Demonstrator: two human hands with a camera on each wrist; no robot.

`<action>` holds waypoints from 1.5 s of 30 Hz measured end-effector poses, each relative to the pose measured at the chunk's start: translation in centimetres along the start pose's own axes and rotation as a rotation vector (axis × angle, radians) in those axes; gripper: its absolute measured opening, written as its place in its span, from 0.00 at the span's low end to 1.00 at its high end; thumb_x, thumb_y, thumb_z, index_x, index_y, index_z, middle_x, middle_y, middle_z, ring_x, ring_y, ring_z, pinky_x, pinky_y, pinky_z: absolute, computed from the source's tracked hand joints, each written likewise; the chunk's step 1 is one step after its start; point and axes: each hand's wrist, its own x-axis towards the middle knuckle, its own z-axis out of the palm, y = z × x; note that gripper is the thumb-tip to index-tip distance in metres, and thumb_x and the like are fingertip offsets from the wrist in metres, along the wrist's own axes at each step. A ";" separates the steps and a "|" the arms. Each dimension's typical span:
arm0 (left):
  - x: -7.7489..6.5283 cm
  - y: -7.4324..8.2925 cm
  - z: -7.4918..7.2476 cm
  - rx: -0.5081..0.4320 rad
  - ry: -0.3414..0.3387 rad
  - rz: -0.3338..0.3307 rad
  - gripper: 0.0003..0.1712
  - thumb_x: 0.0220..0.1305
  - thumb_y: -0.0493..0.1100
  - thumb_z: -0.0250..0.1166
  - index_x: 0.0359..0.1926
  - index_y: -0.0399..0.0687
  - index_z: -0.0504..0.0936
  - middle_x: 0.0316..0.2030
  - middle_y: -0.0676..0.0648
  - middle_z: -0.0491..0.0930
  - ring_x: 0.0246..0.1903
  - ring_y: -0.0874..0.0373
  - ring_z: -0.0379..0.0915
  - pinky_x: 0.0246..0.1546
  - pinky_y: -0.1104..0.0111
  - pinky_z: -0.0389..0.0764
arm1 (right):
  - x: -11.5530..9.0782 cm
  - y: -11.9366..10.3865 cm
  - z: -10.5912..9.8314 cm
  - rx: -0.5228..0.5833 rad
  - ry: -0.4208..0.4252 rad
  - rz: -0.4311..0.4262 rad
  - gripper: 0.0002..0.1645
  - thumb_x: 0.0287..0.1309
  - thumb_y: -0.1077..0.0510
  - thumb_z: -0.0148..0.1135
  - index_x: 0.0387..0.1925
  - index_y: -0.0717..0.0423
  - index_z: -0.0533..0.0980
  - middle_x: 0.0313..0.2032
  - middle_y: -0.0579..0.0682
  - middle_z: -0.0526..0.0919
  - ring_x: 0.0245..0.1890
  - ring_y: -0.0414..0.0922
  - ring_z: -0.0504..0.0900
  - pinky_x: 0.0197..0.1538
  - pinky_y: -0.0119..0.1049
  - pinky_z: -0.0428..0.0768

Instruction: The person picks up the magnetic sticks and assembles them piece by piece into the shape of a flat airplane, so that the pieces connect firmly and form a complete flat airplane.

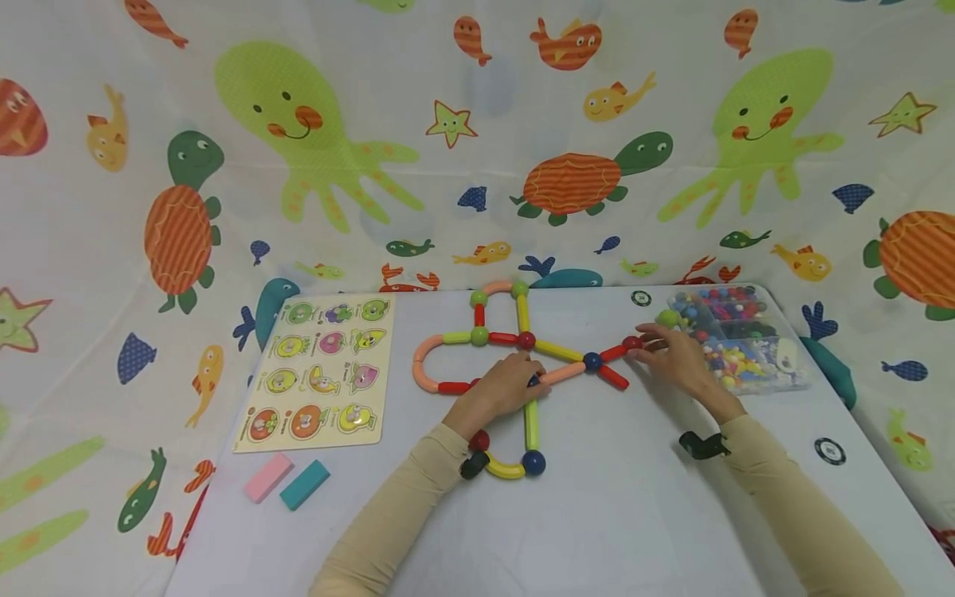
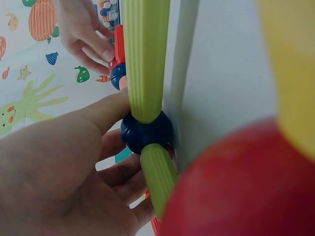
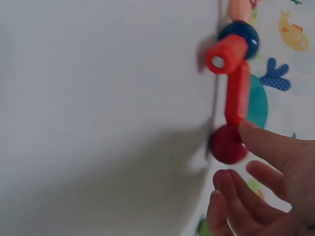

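Note:
A flat figure of magnetic sticks and balls lies mid-table. My left hand [image 1: 501, 388] grips a blue ball [image 2: 145, 132] at its centre, the thumb on the near side and fingers curled behind. Two light green sticks [image 2: 145, 59] and a peach stick [image 1: 563, 374] join at that ball. The peach stick runs right to another blue ball [image 1: 592, 361], from which two short red sticks [image 1: 615, 378] branch. At the tip of one branch is a red ball [image 3: 229, 144]; my right hand [image 1: 675, 358] holds it at the thumb, other fingertips close below.
At the right stands a clear compartment box [image 1: 753, 348] of small beads and pieces. A fruit puzzle board [image 1: 388, 365] lies left, with a pink block [image 1: 269, 478] and a teal block [image 1: 305, 485] before it. A patterned curtain [image 1: 477, 75] hangs behind the table.

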 end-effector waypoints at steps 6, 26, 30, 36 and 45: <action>-0.1 0.0 -0.1 -0.009 -0.005 -0.007 0.23 0.72 0.56 0.62 0.61 0.49 0.81 0.51 0.48 0.76 0.44 0.57 0.71 0.48 0.67 0.77 | 1.0 -0.8 -2.7 -0.043 0.069 0.009 0.30 0.68 0.54 0.65 0.66 0.63 0.70 0.61 0.67 0.77 0.54 0.64 0.81 0.47 0.55 0.82; 0.0 -0.2 0.3 -0.027 0.002 0.004 0.23 0.73 0.56 0.61 0.61 0.50 0.82 0.53 0.48 0.77 0.45 0.57 0.71 0.49 0.67 0.77 | 4.8 1.3 -2.3 -0.187 0.117 0.140 0.31 0.61 0.64 0.63 0.62 0.79 0.68 0.57 0.76 0.72 0.55 0.67 0.70 0.60 0.63 0.71; 0.0 -0.1 0.3 -0.026 0.007 0.000 0.23 0.73 0.56 0.61 0.60 0.50 0.82 0.53 0.48 0.77 0.46 0.57 0.71 0.49 0.67 0.76 | 5.0 1.6 -2.0 -0.184 0.157 0.112 0.28 0.60 0.67 0.63 0.59 0.80 0.70 0.55 0.77 0.74 0.51 0.67 0.73 0.56 0.63 0.72; -0.1 0.1 0.1 -0.031 0.006 -0.001 0.22 0.73 0.55 0.61 0.60 0.50 0.82 0.53 0.47 0.78 0.46 0.57 0.71 0.50 0.66 0.77 | 4.7 2.0 -1.7 -0.170 0.203 0.113 0.25 0.62 0.69 0.62 0.59 0.77 0.71 0.54 0.75 0.75 0.54 0.68 0.74 0.59 0.63 0.72; -0.1 0.0 0.1 -0.029 0.000 -0.001 0.23 0.73 0.55 0.61 0.61 0.50 0.81 0.54 0.48 0.77 0.46 0.57 0.71 0.51 0.66 0.77 | 2.9 1.3 -2.1 -0.044 0.217 0.133 0.29 0.67 0.63 0.61 0.66 0.69 0.68 0.59 0.70 0.74 0.53 0.63 0.77 0.50 0.53 0.79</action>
